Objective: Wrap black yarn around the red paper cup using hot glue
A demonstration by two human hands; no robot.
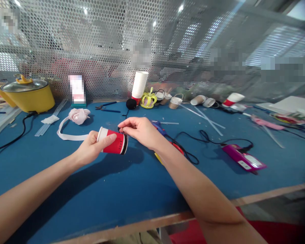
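Observation:
A red and white paper cup point(111, 143) lies sideways in my left hand point(91, 146), whose fingers wrap round it near the white rim. Black cord is wound in a band round the cup's base end. My right hand point(139, 130) is at that end, thumb and fingertips pinched on a bit of the black cord point(119, 129). Beyond it sits a black ball of yarn point(131, 104) with a strand trailing toward my right hand. A pale pink ribbon roll point(78, 116) lies left of the cup, its loose tail running behind my left hand.
A blue glue gun point(158, 128) lies partly hidden behind my right forearm. Its cable runs toward a purple power strip point(244, 158). Along the back stand a yellow pot point(27, 96), a phone point(76, 89), pliers point(108, 106), stacked cups point(139, 84) and a yellow basket point(148, 100).

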